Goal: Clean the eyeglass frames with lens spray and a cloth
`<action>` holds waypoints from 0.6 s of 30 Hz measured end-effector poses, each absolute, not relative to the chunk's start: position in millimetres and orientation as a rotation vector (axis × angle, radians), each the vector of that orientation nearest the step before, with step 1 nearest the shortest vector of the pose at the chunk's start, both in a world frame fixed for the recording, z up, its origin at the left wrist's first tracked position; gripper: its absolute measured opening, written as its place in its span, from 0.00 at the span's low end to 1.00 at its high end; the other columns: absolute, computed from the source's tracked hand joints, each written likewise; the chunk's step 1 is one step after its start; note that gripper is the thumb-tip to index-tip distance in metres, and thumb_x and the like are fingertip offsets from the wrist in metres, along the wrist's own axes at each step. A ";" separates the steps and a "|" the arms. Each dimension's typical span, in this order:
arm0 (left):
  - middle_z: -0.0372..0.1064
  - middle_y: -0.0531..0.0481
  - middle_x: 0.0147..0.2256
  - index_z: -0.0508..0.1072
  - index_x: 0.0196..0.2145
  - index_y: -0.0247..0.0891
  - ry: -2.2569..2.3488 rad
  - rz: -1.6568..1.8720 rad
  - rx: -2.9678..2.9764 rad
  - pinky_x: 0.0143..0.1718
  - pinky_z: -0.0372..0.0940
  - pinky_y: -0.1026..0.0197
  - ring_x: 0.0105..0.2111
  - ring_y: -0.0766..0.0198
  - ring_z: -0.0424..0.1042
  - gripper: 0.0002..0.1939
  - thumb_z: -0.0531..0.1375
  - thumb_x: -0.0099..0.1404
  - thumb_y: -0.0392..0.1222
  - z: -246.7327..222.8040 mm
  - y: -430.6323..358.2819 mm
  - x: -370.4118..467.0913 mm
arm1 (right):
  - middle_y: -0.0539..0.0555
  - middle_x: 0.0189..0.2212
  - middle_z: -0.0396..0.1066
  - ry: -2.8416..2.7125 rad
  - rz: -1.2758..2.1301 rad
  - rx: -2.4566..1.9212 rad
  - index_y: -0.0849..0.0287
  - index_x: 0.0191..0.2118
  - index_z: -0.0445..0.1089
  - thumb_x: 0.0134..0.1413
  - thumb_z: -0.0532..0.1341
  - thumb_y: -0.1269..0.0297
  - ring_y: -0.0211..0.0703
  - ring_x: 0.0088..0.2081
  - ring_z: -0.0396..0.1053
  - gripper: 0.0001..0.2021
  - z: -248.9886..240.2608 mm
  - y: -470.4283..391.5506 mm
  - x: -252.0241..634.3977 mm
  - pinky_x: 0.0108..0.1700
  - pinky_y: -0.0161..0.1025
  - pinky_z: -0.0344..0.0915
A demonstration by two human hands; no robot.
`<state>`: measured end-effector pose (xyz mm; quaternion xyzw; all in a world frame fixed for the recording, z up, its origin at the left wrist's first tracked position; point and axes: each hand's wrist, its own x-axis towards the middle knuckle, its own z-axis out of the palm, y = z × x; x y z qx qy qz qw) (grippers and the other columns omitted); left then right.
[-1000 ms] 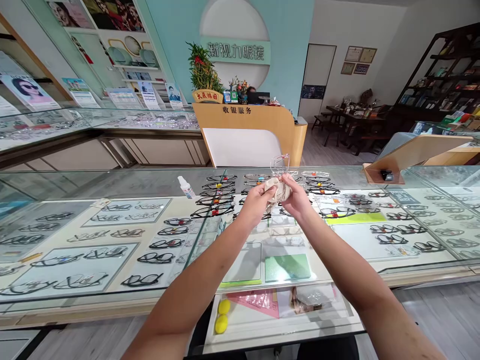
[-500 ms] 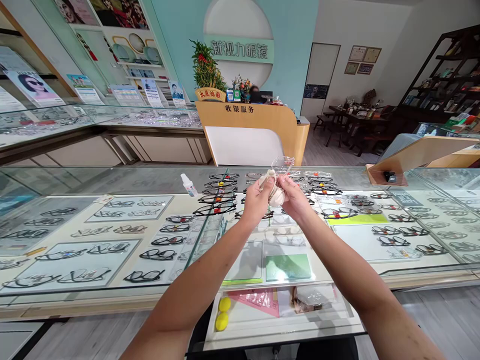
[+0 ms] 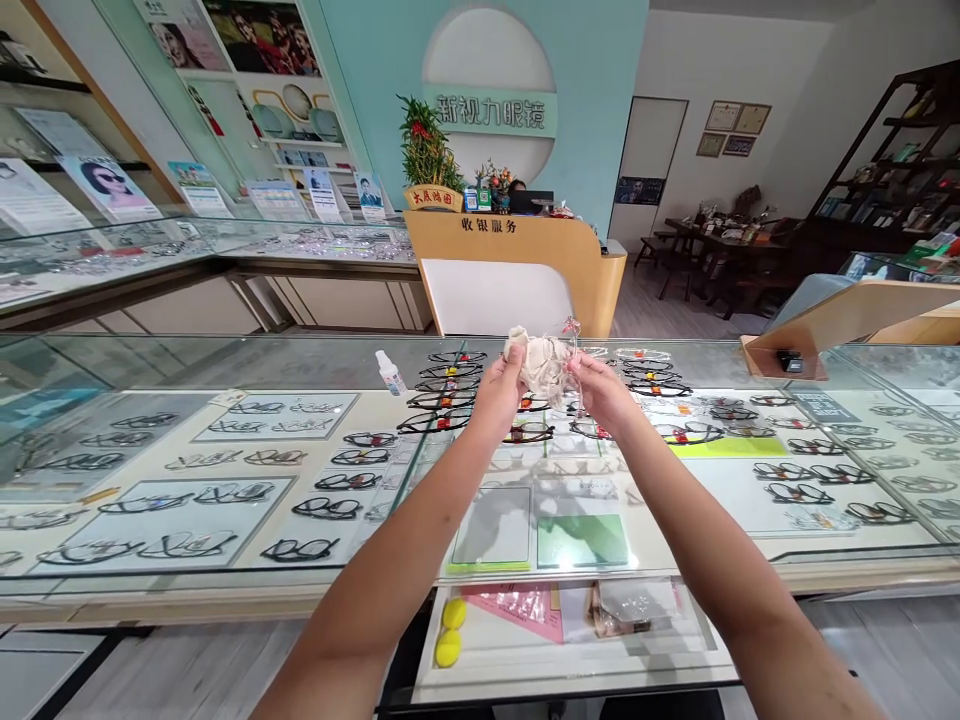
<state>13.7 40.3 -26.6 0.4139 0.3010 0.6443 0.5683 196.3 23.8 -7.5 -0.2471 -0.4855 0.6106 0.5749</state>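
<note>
A crumpled beige cloth (image 3: pixel 541 366) is pinched between the thumb and fingers of the left hand (image 3: pixel 499 393), which is closed on it. A thin-framed pair of glasses (image 3: pixel 571 326) is held by the right hand (image 3: pixel 604 391), its fingertips drawn together at the cloth's right edge; how much of the frame is covered by the cloth cannot be told. Left of the grip, a white bottle (image 3: pixel 390 373) is seen standing. Dark-framed glasses (image 3: pixel 442 421) are laid out between bottle and grip. Below the grip, a green sheet (image 3: pixel 582 541) is seen.
</note>
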 end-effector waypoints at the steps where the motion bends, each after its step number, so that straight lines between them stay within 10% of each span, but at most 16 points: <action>1: 0.86 0.38 0.46 0.82 0.47 0.36 0.690 1.519 0.987 0.52 0.79 0.50 0.51 0.47 0.84 0.38 0.77 0.58 0.74 -25.1 39.4 13.5 | 0.48 0.33 0.73 -1.179 1.441 -0.589 0.54 0.28 0.80 0.41 0.85 0.47 0.40 0.39 0.67 0.21 -7.4 22.7 196.3 0.45 0.36 0.65; 18: 0.83 0.46 0.39 0.83 0.45 0.36 0.675 1.326 1.341 0.42 0.73 0.58 0.37 0.56 0.79 0.34 0.86 0.44 0.53 -1.1 21.5 1.0 | 0.49 0.27 0.77 -1.168 1.719 -0.650 0.55 0.31 0.83 0.36 0.87 0.47 0.39 0.29 0.69 0.22 -9.3 17.2 195.2 0.31 0.38 0.65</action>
